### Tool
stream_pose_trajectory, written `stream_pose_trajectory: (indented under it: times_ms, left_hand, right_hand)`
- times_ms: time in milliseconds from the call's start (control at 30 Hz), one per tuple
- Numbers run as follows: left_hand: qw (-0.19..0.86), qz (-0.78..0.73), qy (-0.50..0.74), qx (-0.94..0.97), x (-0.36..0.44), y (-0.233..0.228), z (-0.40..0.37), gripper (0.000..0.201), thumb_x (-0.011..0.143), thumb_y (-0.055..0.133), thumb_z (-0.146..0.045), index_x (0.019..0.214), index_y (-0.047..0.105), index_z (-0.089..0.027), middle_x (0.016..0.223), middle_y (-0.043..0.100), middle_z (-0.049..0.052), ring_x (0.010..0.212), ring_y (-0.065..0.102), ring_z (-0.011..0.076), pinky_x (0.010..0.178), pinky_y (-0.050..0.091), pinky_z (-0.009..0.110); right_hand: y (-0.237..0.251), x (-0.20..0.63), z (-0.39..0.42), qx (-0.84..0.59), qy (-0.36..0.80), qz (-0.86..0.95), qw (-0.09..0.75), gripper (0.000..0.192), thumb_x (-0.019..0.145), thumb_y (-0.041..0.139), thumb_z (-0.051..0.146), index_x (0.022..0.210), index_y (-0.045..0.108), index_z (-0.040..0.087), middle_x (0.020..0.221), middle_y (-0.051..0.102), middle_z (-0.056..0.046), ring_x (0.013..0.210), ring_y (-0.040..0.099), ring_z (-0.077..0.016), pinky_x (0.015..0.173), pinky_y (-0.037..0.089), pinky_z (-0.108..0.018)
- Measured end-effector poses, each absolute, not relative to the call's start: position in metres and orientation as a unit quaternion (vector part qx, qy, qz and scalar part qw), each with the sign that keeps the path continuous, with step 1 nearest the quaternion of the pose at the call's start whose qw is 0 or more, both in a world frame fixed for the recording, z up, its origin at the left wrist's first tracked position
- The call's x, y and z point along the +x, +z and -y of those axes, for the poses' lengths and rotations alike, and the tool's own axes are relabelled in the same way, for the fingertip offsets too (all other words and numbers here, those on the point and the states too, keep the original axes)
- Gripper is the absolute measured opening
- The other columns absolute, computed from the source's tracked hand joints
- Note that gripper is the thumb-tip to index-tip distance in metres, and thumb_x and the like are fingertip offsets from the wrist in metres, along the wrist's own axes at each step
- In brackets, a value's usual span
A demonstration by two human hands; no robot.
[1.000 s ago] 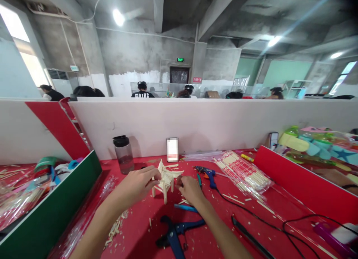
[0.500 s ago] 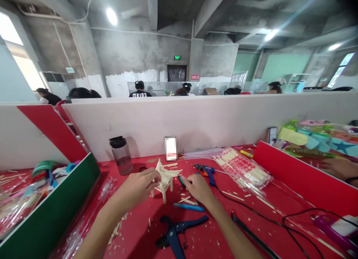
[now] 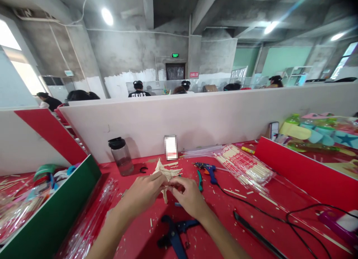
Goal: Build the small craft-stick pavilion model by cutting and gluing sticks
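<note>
Stick model made of little wooden sticks is sitting in the middle of the red counter, and both hands are holding it. The left hand is pinching the model's left side, with its grip closed on the sticks. The right hand is pinching the model's right side, with its fingertips pressed together on a stick. The two hands are almost touching each other at the model. Blue cutters are lying on the counter just in front of the model, close to the person. A blue glue gun is lying to the right of the model, and its black cord is running away to the right. A dark water bottle is standing behind the model to the left. A bag of sticks is lying farther right than the glue gun.
</note>
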State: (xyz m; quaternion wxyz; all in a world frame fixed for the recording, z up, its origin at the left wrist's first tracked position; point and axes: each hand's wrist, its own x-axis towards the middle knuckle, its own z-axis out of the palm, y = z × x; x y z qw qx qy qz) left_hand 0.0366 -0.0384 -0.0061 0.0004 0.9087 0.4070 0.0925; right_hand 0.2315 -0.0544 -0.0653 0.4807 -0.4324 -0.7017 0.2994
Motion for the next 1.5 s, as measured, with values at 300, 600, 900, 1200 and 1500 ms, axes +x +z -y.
stream_pose_trajectory:
  times_ms: [300, 600, 900, 1200, 1500]
  left_hand:
    - [-0.007, -0.485, 0.208, 0.849, 0.022, -0.002, 0.026, 0.018, 0.102, 0.041, -0.031, 0.112, 0.056, -0.024, 0.118, 0.066, 0.007, 0.105, 0.066, 0.0240, 0.081, 0.050, 0.032]
    - [0.104, -0.532, 0.197, 0.817, 0.022, -0.024, 0.012, 0.027, 0.096, 0.050, -0.047, 0.110, 0.051, -0.024, 0.117, 0.070, 0.010, 0.103, 0.068, 0.0300, 0.077, 0.048, 0.035]
    - [0.141, -0.531, 0.208, 0.809, 0.023, -0.022, 0.010, 0.021, 0.092, 0.053, -0.041, 0.105, 0.053, -0.025, 0.111, 0.072, 0.007, 0.097, 0.069, 0.0265, 0.076, 0.046, 0.033]
    - [0.150, -0.529, 0.217, 0.806, 0.025, -0.020, 0.012, 0.019, 0.089, 0.054, -0.038, 0.103, 0.055, -0.025, 0.109, 0.072, 0.006, 0.094, 0.069, 0.0251, 0.075, 0.046, 0.032]
    - [0.170, -0.532, 0.224, 0.799, 0.024, -0.021, 0.011, 0.025, 0.090, 0.056, -0.043, 0.107, 0.057, -0.025, 0.112, 0.071, 0.007, 0.098, 0.069, 0.0251, 0.080, 0.050, 0.033]
  right_hand:
    - [-0.081, 0.225, 0.051, -0.461, 0.305, 0.665, 0.502, 0.010, 0.087, 0.063, 0.021, 0.084, 0.073, 0.020, 0.081, 0.077, -0.002, 0.073, 0.071, -0.0171, 0.067, 0.051, -0.023]
    - [-0.085, 0.222, 0.050, -0.464, 0.298, 0.655, 0.517, 0.008, 0.086, 0.066, 0.020, 0.079, 0.072, 0.019, 0.075, 0.073, -0.001, 0.071, 0.067, -0.0163, 0.065, 0.047, -0.023]
    - [-0.090, 0.219, 0.048, -0.437, 0.364, 0.608, 0.553, 0.008, 0.083, 0.068, 0.024, 0.078, 0.071, 0.017, 0.076, 0.074, -0.003, 0.074, 0.068, -0.0191, 0.070, 0.051, -0.026]
    - [-0.098, 0.215, 0.042, -0.438, 0.416, 0.543, 0.583, 0.015, 0.076, 0.074, 0.028, 0.075, 0.063, 0.018, 0.074, 0.069, -0.002, 0.074, 0.068, -0.0196, 0.069, 0.050, -0.027]
    - [-0.098, 0.222, 0.044, -0.421, 0.453, 0.547, 0.565, 0.015, 0.080, 0.070, 0.031, 0.082, 0.060, 0.019, 0.079, 0.067, -0.001, 0.077, 0.068, -0.0186, 0.068, 0.047, -0.026]
